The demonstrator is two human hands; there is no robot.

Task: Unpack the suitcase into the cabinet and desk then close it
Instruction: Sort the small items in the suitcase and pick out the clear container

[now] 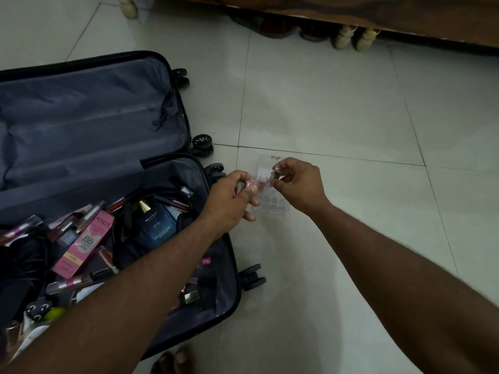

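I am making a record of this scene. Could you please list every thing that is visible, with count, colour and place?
suitcase: one, black shell, grey lining, open on floor at left
cologne bottle: one, blue, gold cap, inside suitcase
cream box: one, pink, inside suitcase
clear organiser: one, transparent, on floor under the hands
shoes: several, pale and dark, under wooden furniture at top
left hand: holds small cosmetic tubes
right hand: pinches a small clear item

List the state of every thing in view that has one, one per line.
suitcase: open flat on the floor, lower half still full
blue perfume box: in the suitcase
pink box: in the suitcase
clear organiser: on the floor
left hand: grips small items
right hand: pinches a small clear item
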